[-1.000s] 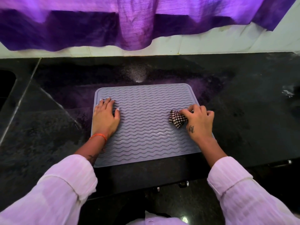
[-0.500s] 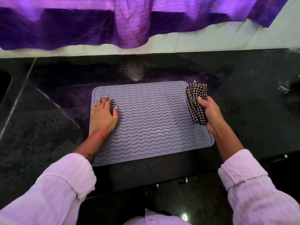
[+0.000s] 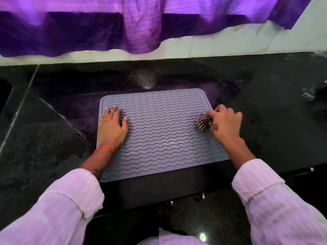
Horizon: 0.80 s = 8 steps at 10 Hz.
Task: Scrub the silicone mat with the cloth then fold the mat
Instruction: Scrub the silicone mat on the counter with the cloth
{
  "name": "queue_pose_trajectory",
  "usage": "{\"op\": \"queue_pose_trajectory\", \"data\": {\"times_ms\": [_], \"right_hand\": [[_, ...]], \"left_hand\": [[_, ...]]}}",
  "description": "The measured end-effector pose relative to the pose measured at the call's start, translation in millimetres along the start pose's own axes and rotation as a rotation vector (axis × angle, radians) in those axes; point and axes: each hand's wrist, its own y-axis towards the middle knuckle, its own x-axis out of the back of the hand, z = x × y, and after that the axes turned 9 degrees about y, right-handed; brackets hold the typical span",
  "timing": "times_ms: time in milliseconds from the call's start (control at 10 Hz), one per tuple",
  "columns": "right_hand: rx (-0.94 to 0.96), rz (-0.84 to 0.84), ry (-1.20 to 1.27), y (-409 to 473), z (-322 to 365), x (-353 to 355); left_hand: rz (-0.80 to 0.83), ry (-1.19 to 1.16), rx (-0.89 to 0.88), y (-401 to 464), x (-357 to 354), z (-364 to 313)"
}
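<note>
Fingers (image 3: 221, 110) of right hand (image 3: 223, 123): curled, gripping bunched checkered cloth (image 3: 203, 122), pressed on silicone mat (image 3: 162, 135) near its right edge. Left hand (image 3: 111, 128): fingers straight, flat on mat near its left edge; orange wristband (image 3: 104, 148). Mat: grey, wavy-ribbed, unfolded, flat on black counter (image 3: 265, 112). Purple curtain (image 3: 141, 23): hanging beyond mat's far edge.

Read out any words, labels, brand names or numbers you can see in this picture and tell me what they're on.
None can be read.
Right hand: a small dark tattoo on its back, too blurred to tell whether it is lettering.
Left forearm: a dark mark at the sleeve edge, unreadable.
Mat, cloth, curtain: no print visible.
</note>
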Motion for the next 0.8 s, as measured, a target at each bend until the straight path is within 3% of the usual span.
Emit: {"op": "queue_pose_trajectory", "data": {"times_ms": [100,200,300,400,600,700,800], "right_hand": [[-0.157,-0.148,0.32,-2,-15,6],[-0.439,-0.088,0.963,2,-18,11],[-0.699,0.139,1.64,-3,-11,17],[-0.618,0.252,1.625,-11,-15,9],[-0.284,0.359,0.729,-28,-11,1],[-0.213,0.239,0.427,-32,-2,2],[-0.102,0.178,0.294,-34,0,3]], "left_hand": [[-0.002,0.012,-0.003,0,-1,0],[0.009,0.012,0.0,0,0,0],[0.008,0.018,-0.001,0,0,-1],[0.009,0.021,-0.001,0,0,-1],[0.003,0.028,-0.008,0,0,-1],[0.004,0.027,-0.01,0,0,-1],[0.005,0.015,-0.009,0,0,0]]}}
